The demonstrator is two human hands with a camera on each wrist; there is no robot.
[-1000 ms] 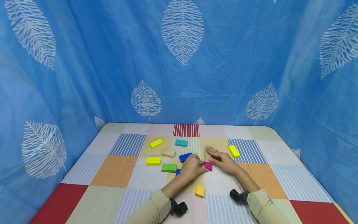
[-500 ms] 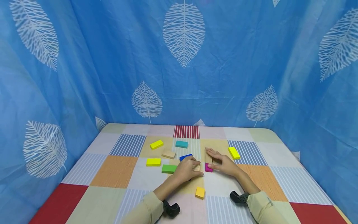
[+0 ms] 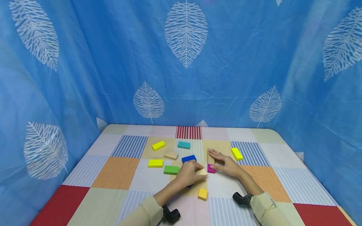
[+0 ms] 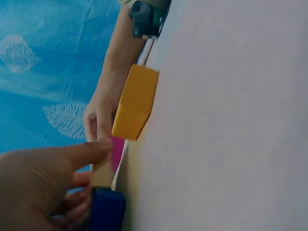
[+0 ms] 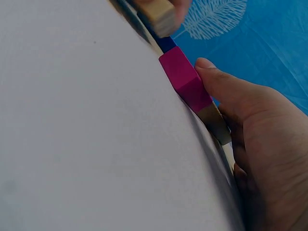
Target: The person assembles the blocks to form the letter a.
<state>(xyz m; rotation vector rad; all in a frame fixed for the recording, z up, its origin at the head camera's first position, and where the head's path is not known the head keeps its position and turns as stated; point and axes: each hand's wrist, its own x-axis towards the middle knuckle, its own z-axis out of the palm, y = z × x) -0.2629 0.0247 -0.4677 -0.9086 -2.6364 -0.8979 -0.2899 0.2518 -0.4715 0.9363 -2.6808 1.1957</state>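
My left hand pinches a plain wooden block between thumb and fingers, just left of a magenta block. Thumb and block also show in the left wrist view, where a blue block appears close below. My right hand lies with fingers extended along a longer plain wooden block, its thumb touching the magenta one. These two lie end to end, as the right wrist view also shows. The palm-side fingers of the right hand are partly hidden there.
Around the left hand lie a green block, a blue block, a wooden block and a teal block. Yellow blocks are scattered, one beyond the right hand. An orange block lies nearest the person.
The left hand has drawn back left from the magenta block and now holds a plain wooden block lifted toward it. The right hand stays in place, its thumb now on the magenta block.
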